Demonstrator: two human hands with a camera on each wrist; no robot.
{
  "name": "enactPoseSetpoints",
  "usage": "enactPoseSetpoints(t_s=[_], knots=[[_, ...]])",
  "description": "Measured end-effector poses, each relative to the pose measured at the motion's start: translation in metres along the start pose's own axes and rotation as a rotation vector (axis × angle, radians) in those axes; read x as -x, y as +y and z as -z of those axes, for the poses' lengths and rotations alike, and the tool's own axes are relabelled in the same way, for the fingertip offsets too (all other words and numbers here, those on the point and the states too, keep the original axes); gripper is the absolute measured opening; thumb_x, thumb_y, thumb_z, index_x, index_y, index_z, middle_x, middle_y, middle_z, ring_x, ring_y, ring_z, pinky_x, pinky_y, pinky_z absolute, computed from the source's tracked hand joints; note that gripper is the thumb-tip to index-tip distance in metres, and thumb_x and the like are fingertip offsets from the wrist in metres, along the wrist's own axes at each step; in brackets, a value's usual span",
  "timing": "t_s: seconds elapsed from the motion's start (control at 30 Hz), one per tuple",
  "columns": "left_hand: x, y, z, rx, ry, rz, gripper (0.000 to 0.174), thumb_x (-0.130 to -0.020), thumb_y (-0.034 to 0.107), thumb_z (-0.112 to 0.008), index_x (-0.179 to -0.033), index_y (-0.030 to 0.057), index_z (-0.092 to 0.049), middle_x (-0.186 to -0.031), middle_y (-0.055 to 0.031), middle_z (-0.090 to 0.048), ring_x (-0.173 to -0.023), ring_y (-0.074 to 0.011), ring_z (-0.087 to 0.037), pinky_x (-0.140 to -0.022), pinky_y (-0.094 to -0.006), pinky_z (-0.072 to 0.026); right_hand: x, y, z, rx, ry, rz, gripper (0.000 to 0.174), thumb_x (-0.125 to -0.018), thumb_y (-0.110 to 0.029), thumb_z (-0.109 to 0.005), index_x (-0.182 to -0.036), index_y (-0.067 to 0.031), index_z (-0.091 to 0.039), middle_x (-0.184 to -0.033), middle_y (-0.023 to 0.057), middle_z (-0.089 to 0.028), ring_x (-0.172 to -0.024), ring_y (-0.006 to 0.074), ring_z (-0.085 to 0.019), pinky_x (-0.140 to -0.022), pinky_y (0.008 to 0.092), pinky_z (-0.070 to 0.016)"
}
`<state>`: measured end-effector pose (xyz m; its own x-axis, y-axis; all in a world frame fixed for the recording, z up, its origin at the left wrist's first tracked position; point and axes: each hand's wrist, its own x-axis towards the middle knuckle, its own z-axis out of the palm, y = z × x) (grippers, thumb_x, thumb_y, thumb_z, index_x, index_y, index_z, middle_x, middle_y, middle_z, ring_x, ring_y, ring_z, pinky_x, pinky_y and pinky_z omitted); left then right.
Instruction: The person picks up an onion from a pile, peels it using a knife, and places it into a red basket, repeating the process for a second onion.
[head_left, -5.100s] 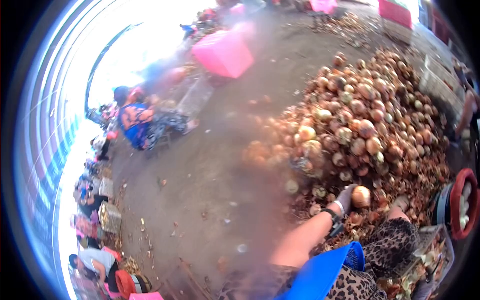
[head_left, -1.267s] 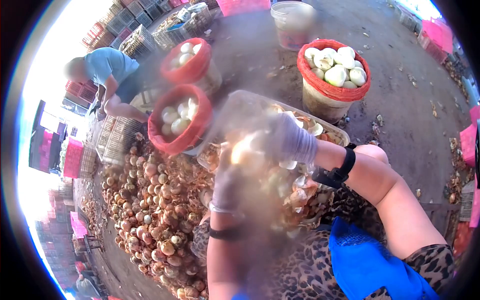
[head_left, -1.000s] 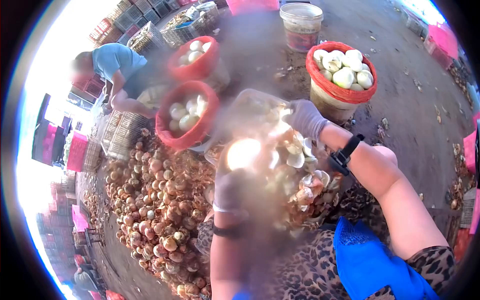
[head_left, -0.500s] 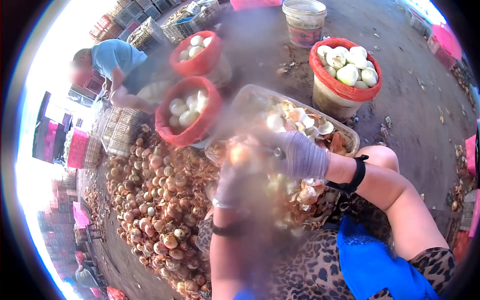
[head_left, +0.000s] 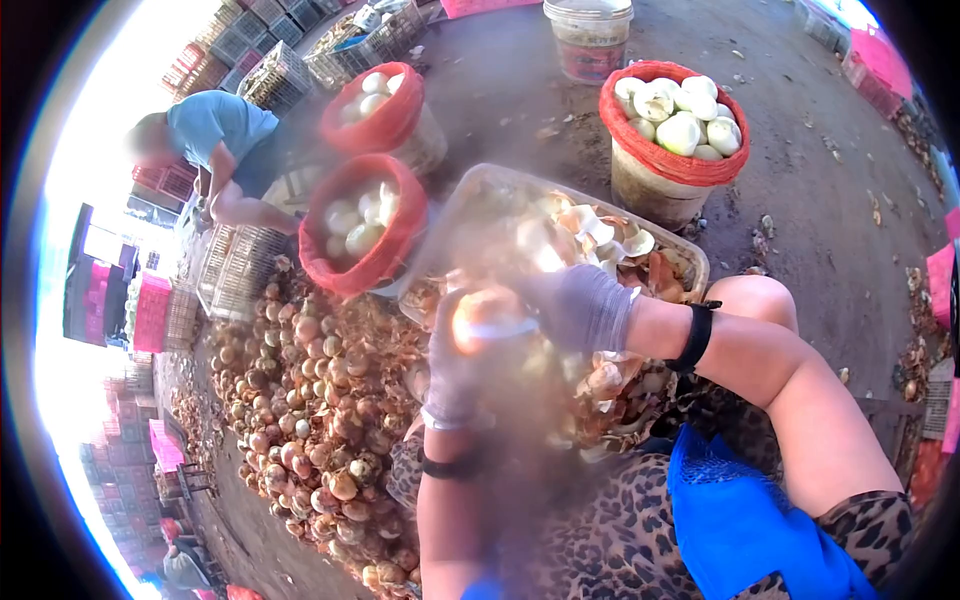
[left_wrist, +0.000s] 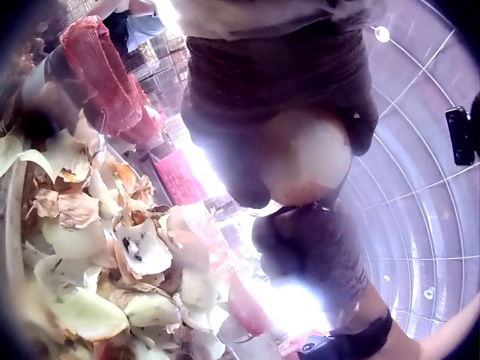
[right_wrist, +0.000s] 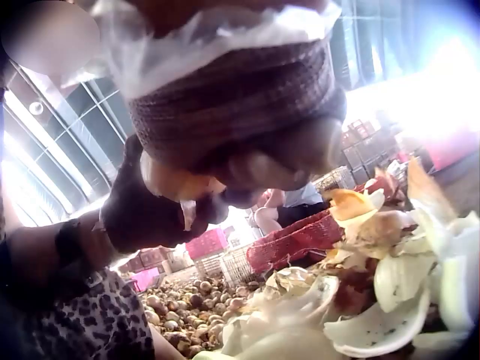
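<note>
Left hand (head_left: pixel 450 370): gloved, fingers curled round one onion (head_left: pixel 485 320), held between the hands. Right hand (head_left: pixel 590 310): gloved, just beside it; cannot tell what its fingers hold. Nearby: plastic tub (head_left: pixel 703 270), onion peels (head_left: pixel 590 225) inside. Handling: steady grip, left fingertips tucked clear.

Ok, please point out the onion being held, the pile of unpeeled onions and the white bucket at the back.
Held onion (left_wrist: pixel 316 156): left wrist view, on its pale side.
Onion pile (head_left: pixel 320 430): head view, near its middle.
White bucket (head_left: pixel 589 34): head view, on its outer wall.
</note>
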<state>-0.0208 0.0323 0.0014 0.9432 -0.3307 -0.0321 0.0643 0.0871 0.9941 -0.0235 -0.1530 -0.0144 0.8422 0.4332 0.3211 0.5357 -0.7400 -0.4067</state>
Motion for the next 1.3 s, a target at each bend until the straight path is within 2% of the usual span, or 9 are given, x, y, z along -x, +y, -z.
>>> enactPoseSetpoints(t_s=[0.13, 0.3, 0.53, 0.63, 0.73, 0.87, 1.03, 1.2, 1.3], knots=[[0.009, 0.007, 0.009, 0.262, -0.087, 0.079, 0.087, -0.052, 0.043, -0.081, -0.121, 0.0005, -0.048, -0.107, -0.0096, -0.058, -0.098, -0.0224, -0.059, -0.088, -0.0343, -0.0485, 0.002, 0.022, -0.005, 0.139, -0.075, -0.096, 0.052, -0.078, -0.014, -0.057, -0.127, -0.0017, -0.042, -0.065, 0.0074, -0.061, -0.054, 0.0254, -0.062, -0.049, 0.0350, -0.0468], [0.006, -0.009, 0.018, 0.255, -0.202, 0.038, 0.028, -0.085, 0.013, -0.057, -0.109, -0.0001, -0.053, -0.103, -0.0070, -0.057, -0.092, -0.0141, -0.056, -0.079, -0.0239, -0.0489, -0.002, 0.008, -0.007, 0.095, 0.008, 0.076, 0.039, -0.081, -0.016, -0.056, -0.118, -0.0055, -0.051, -0.069, 0.0065, -0.062, -0.059, 0.0269, -0.063, -0.053, 0.0379, -0.0476], [0.007, 0.008, 0.004, 0.220, -0.160, 0.005, 0.043, -0.080, 0.001, -0.061, -0.120, 0.0031, -0.047, -0.109, -0.0130, -0.056, -0.100, -0.0209, -0.057, -0.082, -0.0309, -0.0523, -0.015, 0.034, -0.019, 0.199, -0.299, -0.142, 0.046, -0.078, -0.019, -0.062, -0.122, -0.0106, -0.055, -0.079, 0.0130, -0.066, -0.065, 0.0287, -0.064, -0.067, 0.0391, -0.0513], [0.012, 0.031, -0.001, 0.233, 0.087, 0.038, 0.084, -0.055, 0.028, -0.079, -0.127, 0.0029, -0.044, -0.112, -0.0080, -0.056, -0.101, -0.0196, -0.057, -0.086, -0.0333, -0.0497, -0.014, 0.025, 0.005, -0.094, -0.091, -0.424, 0.045, -0.078, -0.018, -0.063, -0.122, -0.0095, -0.058, -0.075, 0.0128, -0.066, -0.066, 0.0257, -0.065, -0.066, 0.0356, -0.0524], [0.003, 0.039, 0.003, 0.211, 0.148, -0.008, 0.076, -0.060, 0.020, -0.074, -0.128, 0.0034, -0.043, -0.114, -0.0073, -0.054, -0.105, -0.0188, -0.054, -0.092, -0.0326, -0.0456, -0.007, 0.011, -0.005, -0.296, -0.051, -0.269, 0.049, -0.079, -0.012, -0.062, -0.127, -0.0101, -0.054, -0.076, 0.0104, -0.066, -0.069, 0.0151, -0.064, -0.063, 0.0294, -0.0519], [0.000, 0.035, -0.011, 0.121, 0.346, -0.133, 0.068, -0.064, 0.014, -0.069, -0.125, 0.0033, -0.043, -0.113, -0.0061, -0.052, -0.103, -0.0179, -0.051, -0.091, -0.0306, -0.0436, -0.005, -0.025, -0.007, -0.661, 0.026, -0.254, 0.023, -0.080, -0.019, -0.059, -0.100, -0.0083, -0.061, -0.092, 0.0163, -0.065, -0.074, 0.0298, -0.065, -0.064, 0.0395, -0.0516], [-0.003, 0.032, -0.011, 0.221, 0.427, -0.120, 0.062, -0.071, 0.024, -0.069, -0.124, 0.0033, -0.044, -0.112, -0.0075, -0.050, -0.101, -0.0183, -0.051, -0.091, -0.0320, -0.0430, -0.005, -0.020, -0.025, -0.488, 0.061, -0.114, 0.030, -0.084, -0.024, -0.057, -0.110, -0.0096, -0.056, -0.084, 0.0222, -0.063, -0.071, 0.0345, -0.064, -0.062, 0.0420, -0.0511], [-0.010, 0.008, 0.015, 1.152, -0.199, -0.162, 0.060, -0.082, 0.033, -0.063, -0.129, 0.0027, -0.040, -0.122, -0.0120, -0.047, -0.117, -0.0265, -0.043, -0.107, -0.0392, -0.0314, -0.003, -0.027, 0.001, -0.319, -0.274, -0.347, 0.062, -0.083, -0.013, -0.058, -0.140, -0.0180, -0.032, -0.093, 0.0192, -0.065, -0.079, 0.0348, -0.065, -0.068, 0.0396, -0.0511], [-0.015, -0.012, 0.026, 1.199, -0.390, -0.192, 0.056, -0.085, 0.031, -0.059, -0.129, 0.0019, -0.040, -0.124, -0.0109, -0.047, -0.120, -0.0274, -0.041, -0.108, -0.0392, -0.0291, -0.007, -0.033, -0.003, -0.348, 0.121, -0.062, 0.053, -0.083, -0.023, -0.056, -0.128, -0.0016, -0.039, -0.072, 0.0190, -0.059, -0.060, 0.0320, -0.062, -0.051, 0.0403, -0.0477]])
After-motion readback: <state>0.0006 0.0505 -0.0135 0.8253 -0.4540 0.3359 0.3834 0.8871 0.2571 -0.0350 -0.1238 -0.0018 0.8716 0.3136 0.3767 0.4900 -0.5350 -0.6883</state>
